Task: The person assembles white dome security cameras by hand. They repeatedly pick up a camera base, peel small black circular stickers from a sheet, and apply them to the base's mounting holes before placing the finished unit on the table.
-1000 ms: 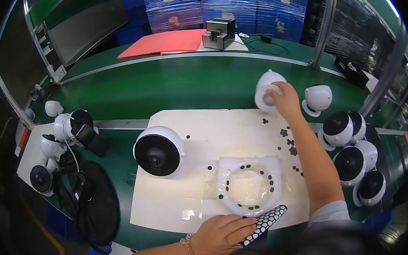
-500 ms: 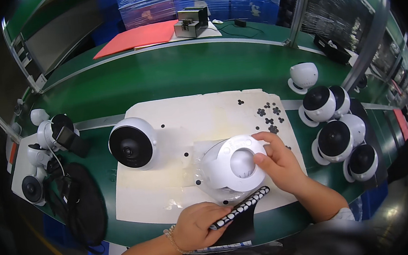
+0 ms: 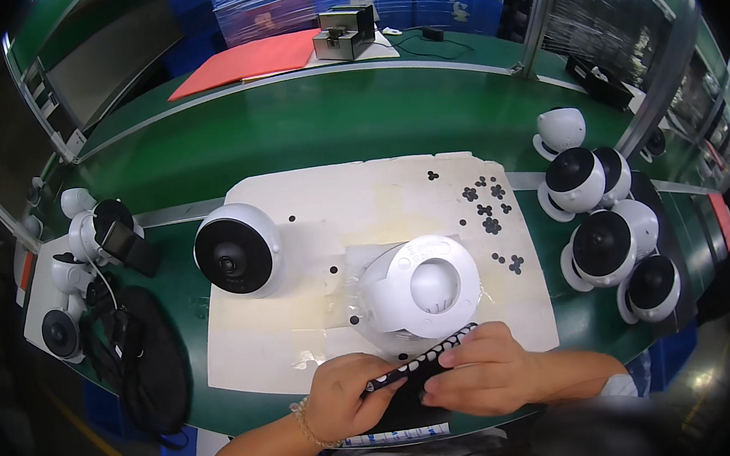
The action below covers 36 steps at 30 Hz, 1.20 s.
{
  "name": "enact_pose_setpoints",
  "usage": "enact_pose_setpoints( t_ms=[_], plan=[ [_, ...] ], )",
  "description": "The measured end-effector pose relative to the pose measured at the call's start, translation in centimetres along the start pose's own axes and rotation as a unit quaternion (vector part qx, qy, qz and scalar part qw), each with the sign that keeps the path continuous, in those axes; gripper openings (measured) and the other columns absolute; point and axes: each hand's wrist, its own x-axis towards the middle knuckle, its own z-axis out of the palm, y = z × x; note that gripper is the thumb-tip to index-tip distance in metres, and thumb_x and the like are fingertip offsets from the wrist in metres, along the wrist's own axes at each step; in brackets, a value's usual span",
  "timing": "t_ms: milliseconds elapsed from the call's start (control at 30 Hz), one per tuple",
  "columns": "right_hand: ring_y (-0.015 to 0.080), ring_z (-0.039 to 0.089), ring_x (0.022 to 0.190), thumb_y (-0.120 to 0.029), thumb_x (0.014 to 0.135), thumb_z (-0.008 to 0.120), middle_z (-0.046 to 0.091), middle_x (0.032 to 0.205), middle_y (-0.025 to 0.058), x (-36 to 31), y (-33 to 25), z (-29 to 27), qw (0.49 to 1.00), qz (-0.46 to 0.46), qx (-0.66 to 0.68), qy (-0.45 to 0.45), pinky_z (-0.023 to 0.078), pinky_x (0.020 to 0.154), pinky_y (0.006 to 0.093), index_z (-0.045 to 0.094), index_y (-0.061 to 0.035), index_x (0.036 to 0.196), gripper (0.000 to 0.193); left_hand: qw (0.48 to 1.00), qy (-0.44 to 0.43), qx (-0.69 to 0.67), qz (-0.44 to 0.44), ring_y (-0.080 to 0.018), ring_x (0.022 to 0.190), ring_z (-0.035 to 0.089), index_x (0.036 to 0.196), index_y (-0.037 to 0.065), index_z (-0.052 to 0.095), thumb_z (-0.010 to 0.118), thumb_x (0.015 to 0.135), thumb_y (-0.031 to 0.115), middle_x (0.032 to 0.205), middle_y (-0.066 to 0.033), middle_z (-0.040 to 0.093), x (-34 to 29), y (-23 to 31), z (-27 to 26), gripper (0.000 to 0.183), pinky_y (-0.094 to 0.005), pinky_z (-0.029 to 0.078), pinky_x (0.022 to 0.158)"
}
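Note:
My left hand [image 3: 351, 396] grips a bent black sheet [image 3: 422, 364] with rows of whitish round spots. My right hand [image 3: 482, 372] is closed at the sheet's right end, thumb and fingers pressed to it; anything small between the fingertips is hidden. Just beyond both hands a white dome camera [image 3: 380, 300] lies with its ring-shaped base [image 3: 464, 293] turned up, on clear plastic film. Farther left on the pale mat [image 3: 271, 345] stands a second white camera [image 3: 237, 252] with a black face. Small black round pads [image 3: 492, 226] are scattered at the mat's right side.
Several white cameras [image 3: 603, 248] crowd the bench's right side. On the left are more cameras [image 3: 62, 333], a cable and a black pouch [image 3: 152, 359]. Red sheets [image 3: 251, 64] and a metal box [image 3: 345, 34] rest on the shelf behind.
My right hand has let go of the camera's ring base and come down toward me to the spotted sheet. The left hand still holds the sheet. The view has shifted slightly.

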Motion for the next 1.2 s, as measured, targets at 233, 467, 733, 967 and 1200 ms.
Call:
enact_pose_setpoints(
  t_ms=[233,467,733,967,1200],
  plan=[
    [0.0192,0.054,0.094,-0.01,0.065,0.068,0.06,0.093,0.0008,2.8,0.1,0.3,0.994,0.072,0.075,-0.045,0.039,0.07,0.0304,0.061,-0.0102,0.096,0.032,0.995,0.032,0.029,0.089,-0.026,0.066,0.061,0.09,0.003,0.06,0.066,0.067,0.004,0.076,-0.0107,0.062,-0.2,-0.7,0.6,0.024,-0.0329,0.049,0.06],
    [0.0214,0.057,0.084,-0.004,0.068,0.064,0.059,0.095,0.0087,1.0,-0.2,0.9,0.99,0.053,0.127,0.039,0.042,0.066,0.0313,0.059,-0.006,0.099,0.031,0.997,0.039,0.042,0.045,-0.0248,0.066,0.06,0.087,0.004,0.06,0.068,0.062,0.005,0.075,-0.0085,0.062,-0.2,-0.3,0.4,0.027,-0.032,0.047,0.056],
    [0.0212,0.058,0.083,0.005,0.071,0.06,0.058,0.097,0.0095,1.5,-0.3,0.1,0.935,0.134,0.319,-0.073,0.044,0.062,0.029,0.058,-0.0066,0.098,0.03,0.995,0.008,0.053,0.081,-0.0243,0.063,0.059,0.085,0.004,0.061,0.069,0.059,0.007,0.074,-0.0077,0.062,0.1,-0.6,0.1,0.027,-0.0314,0.046,0.053],
    [0.0186,0.054,0.077,0.01,0.075,0.052,0.051,0.099,0.0113,1.5,2.0,-0.9,0.977,0.137,0.14,0.089,0.046,0.071,0.0285,0.044,-0.0048,0.116,0.044,0.971,0.105,0.198,0.08,-0.0211,0.102,0.052,0.084,0.011,0.062,0.066,0.061,0.013,0.111,-0.0085,0.058,0.5,0.4,0.5,0.023,-0.0369,0.038,0.078],
    [0.0121,0.05,0.081,0.011,0.081,0.045,0.035,0.12,0.0147,2.5,5.5,-1.5,0.904,0.297,0.29,0.103,0.044,0.072,0.0253,0.024,-0.0032,0.13,0.056,0.971,-0.025,0.219,0.093,-0.0175,0.112,0.048,0.085,0.015,0.062,0.061,0.061,0.012,0.119,0.0003,0.056,0.0,0.4,0.6,0.024,-0.0374,0.032,0.086]
  ],
)
